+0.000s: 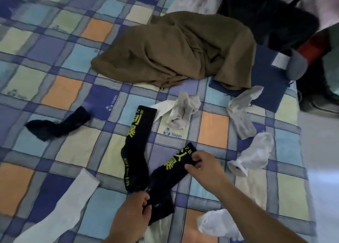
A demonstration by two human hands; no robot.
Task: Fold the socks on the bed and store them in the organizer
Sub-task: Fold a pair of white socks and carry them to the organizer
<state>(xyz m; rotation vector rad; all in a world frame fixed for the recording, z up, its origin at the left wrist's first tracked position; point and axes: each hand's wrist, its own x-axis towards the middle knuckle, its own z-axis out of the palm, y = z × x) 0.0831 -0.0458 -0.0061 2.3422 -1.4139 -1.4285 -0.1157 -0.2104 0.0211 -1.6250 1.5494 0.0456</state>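
Two black socks with yellow lettering lie on the checked bedspread (60, 92). One black sock (136, 147) lies straight, cuff pointing away from me. The second black sock (165, 178) slants to the right beside it. My right hand (203, 167) pinches its cuff, and my left hand (134, 211) grips its foot end. A plain dark sock (55, 125) lies to the left. A long white sock (67, 204) lies at the lower left. Several white and grey socks (183, 112) are scattered at the right. No organizer is visible.
A crumpled brown garment (176, 48) lies in the middle of the bed. A dark blue cloth (266, 81) sits partly under it at the right. Dark clothing and a bag (271, 13) are piled at the far right corner. The bed's right edge meets a pale floor (322, 169).
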